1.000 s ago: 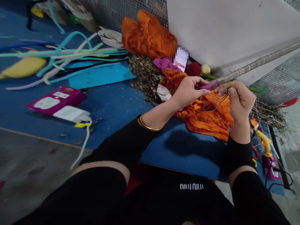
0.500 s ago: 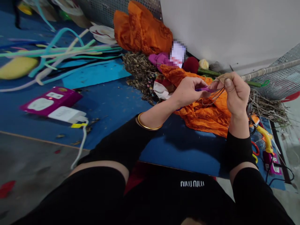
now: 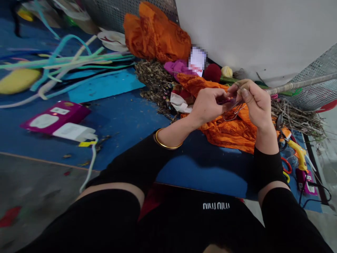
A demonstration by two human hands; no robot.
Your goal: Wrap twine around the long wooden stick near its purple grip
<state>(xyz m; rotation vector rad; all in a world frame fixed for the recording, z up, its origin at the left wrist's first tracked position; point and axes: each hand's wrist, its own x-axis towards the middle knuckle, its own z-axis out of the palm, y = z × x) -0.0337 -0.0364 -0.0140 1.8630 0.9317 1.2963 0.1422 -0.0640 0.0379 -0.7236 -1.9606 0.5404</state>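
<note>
My left hand (image 3: 209, 105), a gold bangle at its wrist, is closed in a pinch on a small purple strip (image 3: 228, 102). My right hand (image 3: 255, 102) is closed close beside it, thumb and forefinger pressed on a thin cord (image 3: 238, 109) that hangs in loose loops. Where strip and cord meet is hidden by the fingers. Below both hands spreads a crumpled orange cloth (image 3: 229, 130). A long grey-brown stick (image 3: 302, 83) runs off to the right from behind my right hand; I cannot tell whether that hand touches it.
On the blue table (image 3: 126, 112) lie a purple box (image 3: 56, 117) with a white plug, fuzzy coloured stems (image 3: 65, 63), and dried plant bits (image 3: 155, 84). To the right are pliers (image 3: 280, 123), a yellow glue gun (image 3: 298, 154) and dry twigs (image 3: 300, 119). A white panel (image 3: 250, 35) stands behind.
My right hand has moved left, nearer to my left hand, and its fingers have shifted on the cord. My left hand still pinches the purple strip. The view has shifted slightly.
</note>
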